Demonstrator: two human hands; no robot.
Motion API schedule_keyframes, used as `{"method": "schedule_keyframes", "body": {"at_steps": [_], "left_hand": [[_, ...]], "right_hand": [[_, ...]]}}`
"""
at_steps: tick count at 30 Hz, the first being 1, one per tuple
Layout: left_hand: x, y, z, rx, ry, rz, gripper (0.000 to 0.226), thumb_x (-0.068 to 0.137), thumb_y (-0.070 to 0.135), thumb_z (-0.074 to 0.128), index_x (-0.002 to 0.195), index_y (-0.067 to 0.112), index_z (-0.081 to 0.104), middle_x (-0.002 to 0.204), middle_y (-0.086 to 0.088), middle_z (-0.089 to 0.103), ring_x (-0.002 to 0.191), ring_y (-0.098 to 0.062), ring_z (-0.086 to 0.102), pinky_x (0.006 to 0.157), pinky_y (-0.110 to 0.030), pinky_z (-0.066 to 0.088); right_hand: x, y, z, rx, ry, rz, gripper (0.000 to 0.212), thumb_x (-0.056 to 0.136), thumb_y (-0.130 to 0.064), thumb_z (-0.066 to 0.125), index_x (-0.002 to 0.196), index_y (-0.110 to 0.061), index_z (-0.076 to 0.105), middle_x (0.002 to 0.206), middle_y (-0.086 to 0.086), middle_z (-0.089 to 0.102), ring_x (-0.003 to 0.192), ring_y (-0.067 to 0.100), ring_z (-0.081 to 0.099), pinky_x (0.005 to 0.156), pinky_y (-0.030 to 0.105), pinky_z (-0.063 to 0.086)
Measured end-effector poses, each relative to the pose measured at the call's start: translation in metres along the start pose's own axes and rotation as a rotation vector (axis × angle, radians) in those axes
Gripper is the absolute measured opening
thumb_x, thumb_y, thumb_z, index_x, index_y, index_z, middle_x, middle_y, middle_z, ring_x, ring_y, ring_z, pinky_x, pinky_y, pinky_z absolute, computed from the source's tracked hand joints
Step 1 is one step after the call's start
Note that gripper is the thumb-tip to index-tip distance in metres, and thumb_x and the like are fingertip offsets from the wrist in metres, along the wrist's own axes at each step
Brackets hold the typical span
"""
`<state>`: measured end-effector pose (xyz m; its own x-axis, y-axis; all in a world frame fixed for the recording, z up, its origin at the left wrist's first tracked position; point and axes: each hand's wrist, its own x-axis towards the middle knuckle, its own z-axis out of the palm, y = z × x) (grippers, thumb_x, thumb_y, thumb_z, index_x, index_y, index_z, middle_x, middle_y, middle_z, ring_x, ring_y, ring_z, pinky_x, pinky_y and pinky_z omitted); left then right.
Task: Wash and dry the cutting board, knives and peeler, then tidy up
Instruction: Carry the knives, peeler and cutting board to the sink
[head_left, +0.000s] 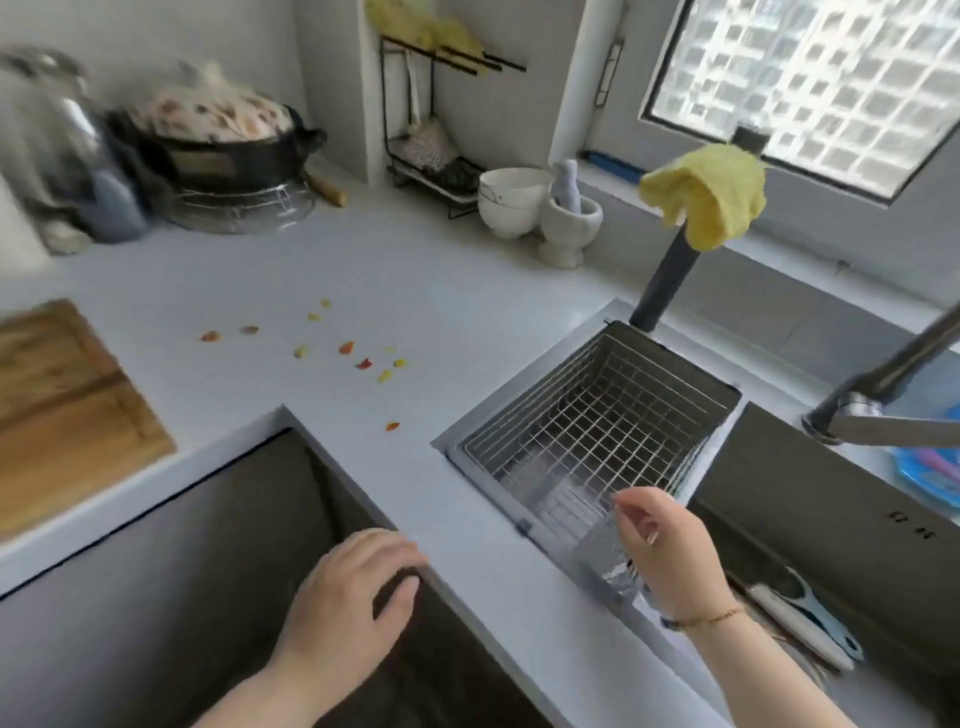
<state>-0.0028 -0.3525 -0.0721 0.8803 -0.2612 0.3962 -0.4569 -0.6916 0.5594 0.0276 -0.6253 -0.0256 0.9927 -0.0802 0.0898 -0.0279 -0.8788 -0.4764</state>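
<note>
Countertop (395, 270), pale grey and L-shaped, filled most of the view. Wooden cutting board (67, 410) lay flat on it at the far left, partly out of frame and well apart from both hands. A wire basket (587, 415) sat recessed in a square well in the counter, with the dark sink (810, 499) just beside it to the right and a dark faucet (883, 384) reaching over the sink. A black pot (223, 156) with a patterned cover stood at the back left. A yellow cloth (711, 192) was draped over a dark upright post behind the basket.

The left hand (353, 587) rested palm down on the inner corner of the counter edge, fingers relaxed and slightly spread, thumb hanging below the edge; it held nothing. The right hand (670, 556) was raised over the basket's near corner, wrist bent, thumb and forefinger brought together above a blurred grey object (608, 561) (whether it was actually gripped could not be told). A thin bracelet (711, 618) circled that wrist.

Two long-handled utensils (810, 618), one white and one pale blue, lay side by side in the sink near the right forearm; their type could not be made out. Small orange and yellow scraps (347, 347) were scattered on the counter between board and basket.
</note>
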Motion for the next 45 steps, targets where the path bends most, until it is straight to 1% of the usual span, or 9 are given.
{"method": "schedule_keyframes", "body": {"at_steps": [3,6,10,12,14,17,22,28,45], "left_hand": [[-0.03,-0.042,-0.058,0.002,0.094,-0.091,0.021,0.079,0.034,0.046,0.086,0.03,0.065,0.094,0.026,0.061,0.095,0.008,0.048,0.091,0.003,0.026],[-0.069,-0.084,-0.115,0.04,0.204,-0.163,0.018,0.082,0.038,0.044,0.095,0.033,0.055,0.113,0.049,0.041,0.107,0.027,0.035,0.09,0.0,0.032],[-0.127,-0.129,-0.191,0.142,0.385,-0.263,0.021,0.077,0.03,0.043,0.093,0.03,0.057,0.113,0.051,0.039,0.105,0.017,0.042,0.089,0.003,0.025],[-0.156,-0.152,-0.222,0.202,0.496,-0.347,0.021,0.078,0.03,0.043,0.088,0.028,0.062,0.112,0.043,0.047,0.1,0.005,0.05,0.089,0.001,0.026],[-0.185,-0.173,-0.248,0.315,0.573,-0.424,0.029,0.082,0.033,0.041,0.09,0.019,0.065,0.105,0.016,0.058,0.09,-0.012,0.054,0.089,-0.006,0.03],[-0.217,-0.197,-0.278,0.521,0.565,-0.63,0.074,0.094,0.056,0.021,0.096,-0.002,0.067,0.096,-0.017,0.066,0.087,-0.027,0.056,0.083,-0.03,0.035],[-0.241,-0.223,-0.286,0.592,0.536,-0.766,0.078,0.095,0.056,0.013,0.096,-0.002,0.066,0.1,-0.021,0.065,0.093,-0.024,0.045,0.079,-0.035,0.034],[-0.238,-0.229,-0.285,0.683,0.581,-0.708,0.029,0.088,0.033,0.031,0.102,0.015,0.048,0.099,-0.018,0.067,0.073,-0.036,0.067,0.07,-0.032,0.032],[-0.24,-0.23,-0.284,0.666,0.543,-0.794,0.045,0.074,0.028,0.037,0.09,0.0,0.068,0.098,-0.019,0.068,0.074,-0.035,0.067,0.071,-0.033,0.03]], "right_hand": [[0.003,-0.069,0.024,0.03,-0.015,-0.111,0.013,0.083,0.002,0.061,0.093,-0.003,0.067,0.083,0.008,0.065,0.077,0.024,0.061,0.076,0.037,0.055],[0.004,-0.14,0.055,0.085,-0.095,-0.191,0.016,0.087,-0.004,0.056,0.098,-0.01,0.065,0.084,-0.005,0.058,0.076,0.009,0.053,0.078,0.019,0.047],[0.001,-0.235,0.109,0.138,-0.142,-0.331,0.015,0.087,-0.002,0.056,0.093,-0.007,0.068,0.079,-0.007,0.058,0.074,0.01,0.054,0.069,0.002,0.036],[-0.006,-0.28,0.137,0.161,-0.182,-0.395,0.016,0.087,-0.005,0.056,0.097,-0.007,0.068,0.086,-0.004,0.059,0.084,0.014,0.057,0.069,0.003,0.037],[-0.016,-0.321,0.163,0.185,-0.232,-0.473,0.017,0.088,-0.008,0.056,0.101,-0.008,0.067,0.089,-0.008,0.056,0.087,0.012,0.057,0.078,0.014,0.043],[-0.031,-0.378,0.195,0.21,-0.323,-0.594,0.021,0.089,-0.012,0.054,0.109,-0.011,0.062,0.088,-0.013,0.051,0.082,0.005,0.05,0.079,0.015,0.042],[-0.055,-0.457,0.225,0.115,-0.446,-0.702,0.032,0.093,-0.03,0.048,0.122,-0.019,0.053,0.112,-0.004,0.055,0.103,0.011,0.051,0.081,0.018,0.04],[-0.079,-0.505,0.254,-0.028,-0.563,-0.692,0.046,0.092,-0.044,0.045,0.129,-0.017,0.043,0.127,0.001,0.05,0.119,0.02,0.043,0.091,0.028,0.038],[-0.085,-0.526,0.268,-0.213,-0.629,-0.713,0.039,0.094,-0.027,0.043,0.127,-0.006,0.039,0.13,0.01,0.042,0.119,0.027,0.043,0.092,0.033,0.037]]}}
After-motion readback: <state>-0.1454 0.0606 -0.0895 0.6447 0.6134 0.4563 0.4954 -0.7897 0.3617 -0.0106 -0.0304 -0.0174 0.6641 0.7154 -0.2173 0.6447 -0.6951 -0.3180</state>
